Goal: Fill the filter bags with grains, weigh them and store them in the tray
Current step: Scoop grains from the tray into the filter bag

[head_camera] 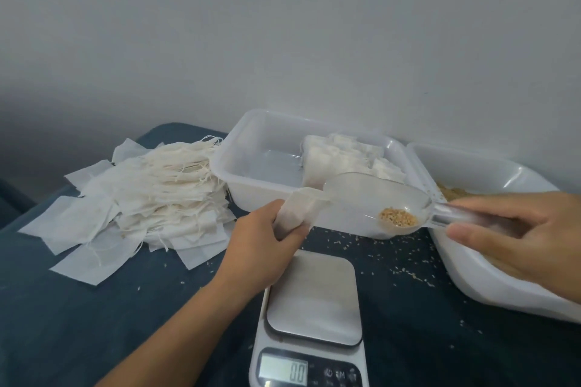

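Fingers of the left hand (pixel 264 229) curl round an open filter bag (pixel 298 209), held above the scale (pixel 312 308). The right hand (pixel 515 229) pinches the handle of a clear scoop (pixel 377 201), its tip at the bag's mouth, grains (pixel 397 217) sitting near the handle end. Filled bags (pixel 345 160) lie in the tray (pixel 251 148) behind.
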The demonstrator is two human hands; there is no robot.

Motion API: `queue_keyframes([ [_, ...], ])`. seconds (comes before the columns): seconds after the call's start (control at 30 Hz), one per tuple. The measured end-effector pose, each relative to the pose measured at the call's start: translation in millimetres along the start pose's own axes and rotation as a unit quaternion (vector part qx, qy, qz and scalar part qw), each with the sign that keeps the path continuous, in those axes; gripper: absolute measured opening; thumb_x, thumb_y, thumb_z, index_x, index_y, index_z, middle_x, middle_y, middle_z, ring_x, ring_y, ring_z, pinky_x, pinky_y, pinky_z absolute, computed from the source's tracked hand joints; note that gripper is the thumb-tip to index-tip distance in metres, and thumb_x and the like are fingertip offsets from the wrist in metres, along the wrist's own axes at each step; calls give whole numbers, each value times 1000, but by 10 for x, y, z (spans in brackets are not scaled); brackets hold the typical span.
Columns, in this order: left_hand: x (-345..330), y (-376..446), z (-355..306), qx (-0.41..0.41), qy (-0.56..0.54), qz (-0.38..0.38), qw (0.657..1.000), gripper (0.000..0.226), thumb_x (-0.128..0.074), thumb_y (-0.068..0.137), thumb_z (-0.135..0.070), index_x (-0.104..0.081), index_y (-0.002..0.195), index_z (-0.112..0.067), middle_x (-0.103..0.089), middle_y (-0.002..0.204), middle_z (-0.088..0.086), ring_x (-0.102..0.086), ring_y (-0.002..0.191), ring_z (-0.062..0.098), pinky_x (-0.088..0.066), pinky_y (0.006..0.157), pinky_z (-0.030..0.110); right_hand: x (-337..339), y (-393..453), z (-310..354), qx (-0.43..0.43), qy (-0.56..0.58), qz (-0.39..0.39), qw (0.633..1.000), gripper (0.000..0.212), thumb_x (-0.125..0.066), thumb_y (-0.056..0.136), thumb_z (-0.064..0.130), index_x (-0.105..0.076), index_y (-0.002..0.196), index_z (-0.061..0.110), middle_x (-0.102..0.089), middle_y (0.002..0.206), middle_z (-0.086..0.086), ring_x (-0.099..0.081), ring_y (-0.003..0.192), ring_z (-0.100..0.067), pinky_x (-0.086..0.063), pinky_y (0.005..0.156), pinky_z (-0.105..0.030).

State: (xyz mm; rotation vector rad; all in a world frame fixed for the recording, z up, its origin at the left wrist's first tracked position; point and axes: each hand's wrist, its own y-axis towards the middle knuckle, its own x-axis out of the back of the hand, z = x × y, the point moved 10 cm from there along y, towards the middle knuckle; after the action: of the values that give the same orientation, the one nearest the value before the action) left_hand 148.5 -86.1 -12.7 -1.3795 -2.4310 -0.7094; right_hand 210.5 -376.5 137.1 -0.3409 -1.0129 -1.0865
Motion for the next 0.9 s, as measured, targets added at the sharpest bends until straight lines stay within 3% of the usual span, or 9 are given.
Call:
queue_keyframes([
  [0.13, -11, -15, -43, -18, 3, 4, 1000, 7, -70, 91, -41, -65, 89, -38, -68, 77, -15, -63, 74, 6, -52, 65, 26, 68, 68, 130, 16, -87, 30, 996, 41, -59, 62, 93, -66, 98, 74, -72, 85, 36, -69, 70, 3, -57, 62, -22],
  [0.23, -5, -29, -104, -38, 10, 3, 999, 27, -71, 92, -36, -56, 75, -50, -61, 69, -23, -55, 66, 0, -39, 57, 13, 116, 125, 244, 27, -111, 45, 992, 41, -60, 61, 91, -67, 97, 73, -72, 84, 36, -69, 74, 6, -56, 67, -26],
  [0.37, -26, -33, -89, -36, 19, 8, 999, 23, -71, 92, -38, -56, 76, -31, -58, 66, -13, -51, 63, 7, -36, 54, 18, 162, 164, 323, 38, -104, 44, 993, 36, -73, 64, 85, -70, 96, 68, -73, 83, 31, -70, 77, 2, -60, 74, -36],
  [0.43, -45, -36, -83, -38, 27, 12, 999, 24, -70, 92, -39, -56, 77, -27, -59, 67, -10, -52, 65, 9, -38, 55, 20, 159, 164, 369, 47, -121, 51, 990, 37, -71, 63, 87, -69, 97, 70, -73, 83, 32, -70, 79, 2, -60, 76, -36],
  [0.57, -71, -47, -90, -42, 28, 23, 998, 24, -70, 91, -38, -54, 74, -38, -62, 72, -19, -55, 68, 4, -37, 55, 18, 187, 188, 436, 61, -158, 53, 984, 44, -60, 59, 91, -66, 98, 72, -70, 84, 38, -68, 85, 7, -60, 76, -34],
  [0.67, -89, -43, -72, -38, 32, 29, 998, 14, -68, 91, -41, -61, 83, -34, -64, 73, -15, -56, 71, 6, -38, 56, 20, 209, 218, 464, 70, -182, 51, 980, 45, -56, 61, 95, -65, 99, 72, -70, 84, 38, -68, 83, 6, -58, 70, -32],
  [0.9, -90, -46, -74, -41, 42, 31, 998, 15, -66, 92, -41, -62, 86, -28, -65, 73, -9, -57, 74, 11, -40, 58, 22, 285, 281, 463, 92, -221, 24, 971, 47, -49, 65, 101, -62, 101, 75, -67, 89, 41, -65, 87, 7, -56, 66, -29],
])
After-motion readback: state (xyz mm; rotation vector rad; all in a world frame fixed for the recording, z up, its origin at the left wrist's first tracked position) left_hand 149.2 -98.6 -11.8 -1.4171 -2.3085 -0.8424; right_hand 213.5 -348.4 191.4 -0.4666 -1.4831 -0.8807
